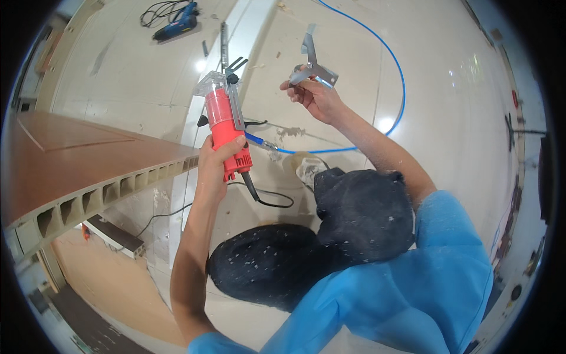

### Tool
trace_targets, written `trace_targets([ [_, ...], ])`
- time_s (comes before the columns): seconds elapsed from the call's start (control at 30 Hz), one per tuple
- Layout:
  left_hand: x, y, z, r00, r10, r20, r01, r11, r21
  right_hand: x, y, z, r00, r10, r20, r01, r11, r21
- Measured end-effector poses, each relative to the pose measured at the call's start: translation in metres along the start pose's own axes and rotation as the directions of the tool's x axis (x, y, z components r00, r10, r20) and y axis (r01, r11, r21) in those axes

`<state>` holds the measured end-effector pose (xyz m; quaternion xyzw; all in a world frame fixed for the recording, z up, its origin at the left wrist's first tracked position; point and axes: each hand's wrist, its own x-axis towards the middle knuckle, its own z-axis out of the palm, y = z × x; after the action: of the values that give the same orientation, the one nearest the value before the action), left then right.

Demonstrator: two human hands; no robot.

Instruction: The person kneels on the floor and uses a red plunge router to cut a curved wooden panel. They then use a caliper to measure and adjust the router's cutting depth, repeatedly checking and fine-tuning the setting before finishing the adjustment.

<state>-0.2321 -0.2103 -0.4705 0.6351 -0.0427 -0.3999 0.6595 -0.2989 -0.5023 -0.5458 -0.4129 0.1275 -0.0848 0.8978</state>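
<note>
My left hand [215,162] is wrapped round the lower part of a red trim router [227,121], its clear plastic base pointing away from me. A black cord trails from the router's near end. Further right, my right hand [318,100] holds up a Y-shaped grey metal bracket [312,62] by its lower part, with the fingers bent beneath it. Partly hidden behind the router, an air blow gun [254,139] with a blue body lies low on the floor. My dark trousers are speckled with pale chips.
On the left, a brown hollow-core door panel [76,159] reaches in, its ribbed edge facing me. A blue corded power tool [178,23] lies on the far floor. A blue air hose [403,88] curves across the tiles [448,124] at right. A white strip [246,32] runs along the floor beyond the router.
</note>
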Motion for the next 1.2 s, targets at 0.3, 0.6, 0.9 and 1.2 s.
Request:
trace_targets([
  [0.3, 0.007, -0.043, 0.007, 0.981, -0.067, 0.179, 0.059, 0.997, 0.049, -0.096, -0.017, -0.033, 0.978, 0.078, -0.192, -0.150, 0.905, -0.398],
  [0.6, 0.001, -0.040, 0.023, 0.952, -0.045, 0.304, 0.011, 0.994, 0.113, -0.105, -0.015, -0.046, 0.983, -0.075, -0.167, 0.011, 0.935, -0.355],
  [0.9, 0.011, -0.027, 0.011, 0.966, -0.122, 0.227, 0.073, 0.975, 0.211, -0.075, -0.005, -0.057, 0.973, -0.136, -0.186, 0.038, 0.892, -0.450],
  [1.2, -0.005, 0.017, 0.013, 0.973, -0.186, 0.134, 0.136, 0.938, 0.319, -0.045, -0.005, -0.040, 0.954, -0.274, -0.125, 0.164, 0.820, -0.548],
])
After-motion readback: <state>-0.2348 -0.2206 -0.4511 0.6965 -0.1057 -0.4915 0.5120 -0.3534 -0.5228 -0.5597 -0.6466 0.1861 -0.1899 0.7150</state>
